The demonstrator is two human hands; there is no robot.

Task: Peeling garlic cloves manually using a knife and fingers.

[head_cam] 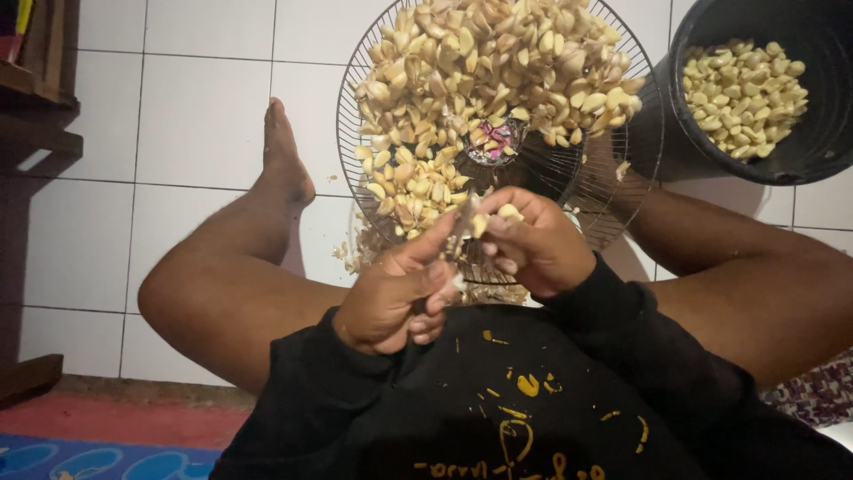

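Two hands meet above the person's lap: the left hand (pixel 391 302) is closed around a small knife (pixel 459 227), its blade up against a garlic clove (pixel 509 212) pinched in the curled fingers of the right hand (pixel 538 244). Just beyond lies a round wire grille (pixel 360 67) heaped with unpeeled cloves (pixel 489 71) on the tiled floor (pixel 178 116), beside a black bucket (pixel 826 142) of peeled ones.

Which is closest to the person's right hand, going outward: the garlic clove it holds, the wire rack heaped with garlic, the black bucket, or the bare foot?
1. Garlic clove: held in the right hand.
2. Wire rack: just beyond the fingers, in front.
3. Black bucket and bare foot: bucket far right, foot far left; too close to call.
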